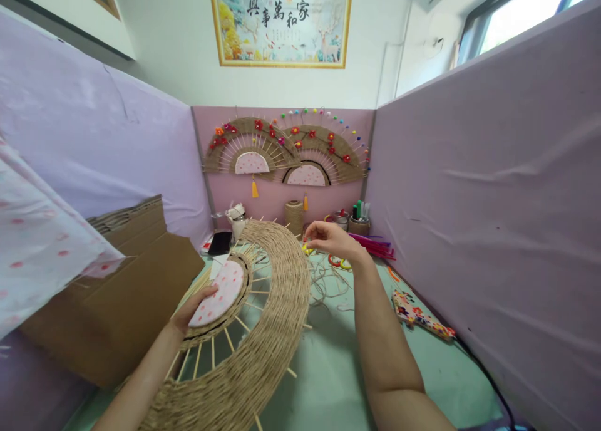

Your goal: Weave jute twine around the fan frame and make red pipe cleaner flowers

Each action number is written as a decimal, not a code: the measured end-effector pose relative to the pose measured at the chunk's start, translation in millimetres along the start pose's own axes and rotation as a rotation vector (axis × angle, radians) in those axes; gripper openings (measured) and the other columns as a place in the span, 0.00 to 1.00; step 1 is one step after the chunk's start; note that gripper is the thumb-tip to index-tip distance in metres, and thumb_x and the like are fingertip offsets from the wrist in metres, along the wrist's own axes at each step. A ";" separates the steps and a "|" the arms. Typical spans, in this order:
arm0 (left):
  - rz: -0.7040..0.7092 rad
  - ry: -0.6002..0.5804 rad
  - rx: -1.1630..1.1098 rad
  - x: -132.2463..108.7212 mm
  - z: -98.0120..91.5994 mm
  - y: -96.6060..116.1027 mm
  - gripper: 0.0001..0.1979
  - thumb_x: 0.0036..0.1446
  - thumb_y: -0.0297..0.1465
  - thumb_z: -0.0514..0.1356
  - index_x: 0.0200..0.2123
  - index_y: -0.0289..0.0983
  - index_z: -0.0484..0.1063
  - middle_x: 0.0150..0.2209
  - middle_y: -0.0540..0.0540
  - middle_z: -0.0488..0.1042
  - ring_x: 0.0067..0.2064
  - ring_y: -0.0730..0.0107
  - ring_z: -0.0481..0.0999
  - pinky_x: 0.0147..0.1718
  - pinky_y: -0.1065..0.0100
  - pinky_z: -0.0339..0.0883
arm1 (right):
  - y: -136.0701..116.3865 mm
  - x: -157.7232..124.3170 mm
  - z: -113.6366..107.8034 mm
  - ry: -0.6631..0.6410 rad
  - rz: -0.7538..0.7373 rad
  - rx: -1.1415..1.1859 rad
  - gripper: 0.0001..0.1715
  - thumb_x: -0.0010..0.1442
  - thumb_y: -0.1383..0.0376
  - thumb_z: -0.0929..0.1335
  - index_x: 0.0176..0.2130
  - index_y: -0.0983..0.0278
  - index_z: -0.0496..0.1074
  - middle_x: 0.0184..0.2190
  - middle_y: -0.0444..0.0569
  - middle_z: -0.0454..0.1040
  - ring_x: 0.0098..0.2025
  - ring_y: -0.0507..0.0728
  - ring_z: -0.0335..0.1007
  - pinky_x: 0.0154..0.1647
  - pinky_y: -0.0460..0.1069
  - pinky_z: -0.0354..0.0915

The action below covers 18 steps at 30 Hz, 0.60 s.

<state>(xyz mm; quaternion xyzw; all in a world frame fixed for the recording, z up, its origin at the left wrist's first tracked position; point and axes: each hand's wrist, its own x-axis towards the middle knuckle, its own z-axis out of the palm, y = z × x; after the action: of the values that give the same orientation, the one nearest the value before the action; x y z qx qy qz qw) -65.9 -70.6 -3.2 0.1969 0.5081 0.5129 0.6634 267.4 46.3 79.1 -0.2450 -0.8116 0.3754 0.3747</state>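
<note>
My left hand (pixel 197 307) is closed on a woven half-round fan (pixel 282 293), its thumb lying on the pink dotted cloth centre (pixel 225 291). Thin wooden sticks spread from that centre through a wide band of woven twine, and some tips poke out past the outer edge. The fan is tilted up over the table. Just right of its upper outer edge, my right hand (pixel 331 239) is raised with thumb and fingers pinched together. Whatever lies between those fingertips is too small to make out. Loose twine (pixel 323 284) is tangled on the table beneath the right hand.
Cardboard (pixel 122 293) and dotted cloth (pixel 42 243) stand at left. A phone (pixel 220 244), twine spool (pixel 294 217), scissors handles (pixel 334 261), pen holder (pixel 359 223) and pink strips (pixel 375 246) lie farther back. A floral-patterned glue gun (pixel 422 315) with a cord is at right. Decorated fans (pixel 323 144) hang behind.
</note>
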 end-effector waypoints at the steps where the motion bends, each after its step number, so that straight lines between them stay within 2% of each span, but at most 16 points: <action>1: -0.004 -0.003 0.009 2.1 -2.0 -0.9 0.29 0.57 0.25 0.52 0.62 0.25 0.50 0.28 0.38 0.79 0.26 0.57 0.79 0.29 0.64 0.74 | 1.4 -0.3 -1.2 -0.010 -0.001 0.027 0.15 0.47 0.60 0.71 0.34 0.65 0.68 0.26 0.42 0.67 0.26 0.48 0.59 0.26 0.45 0.56; 7: 0.002 -0.014 0.048 15.1 -12.3 -6.7 0.31 0.56 0.23 0.53 0.62 0.22 0.48 0.28 0.35 0.79 0.27 0.57 0.79 0.28 0.66 0.73 | 14.6 0.8 -5.2 -0.001 -0.005 0.121 0.13 0.48 0.62 0.70 0.34 0.65 0.68 0.29 0.44 0.69 0.28 0.49 0.61 0.28 0.45 0.58; 13: -0.008 -0.038 -0.030 21.6 -18.2 -10.0 0.32 0.56 0.26 0.53 0.63 0.27 0.49 0.32 0.36 0.79 0.30 0.56 0.79 0.32 0.64 0.74 | 18.4 5.5 -3.3 0.077 -0.002 0.137 0.12 0.47 0.61 0.70 0.31 0.65 0.67 0.26 0.42 0.67 0.27 0.48 0.60 0.27 0.45 0.57; 18: 0.028 -0.029 -0.043 17.8 -16.8 -11.1 0.33 0.56 0.25 0.52 0.63 0.23 0.46 0.27 0.38 0.79 0.26 0.58 0.79 0.29 0.66 0.73 | 23.2 6.8 -0.8 0.135 -0.005 0.148 0.11 0.48 0.60 0.70 0.30 0.65 0.68 0.26 0.42 0.67 0.26 0.48 0.59 0.26 0.44 0.56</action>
<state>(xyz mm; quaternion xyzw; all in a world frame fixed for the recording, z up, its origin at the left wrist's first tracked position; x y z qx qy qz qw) -76.0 -63.7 -27.1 0.1972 0.4843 0.5300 0.6676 266.7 65.1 63.9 -0.2392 -0.7552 0.4160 0.4466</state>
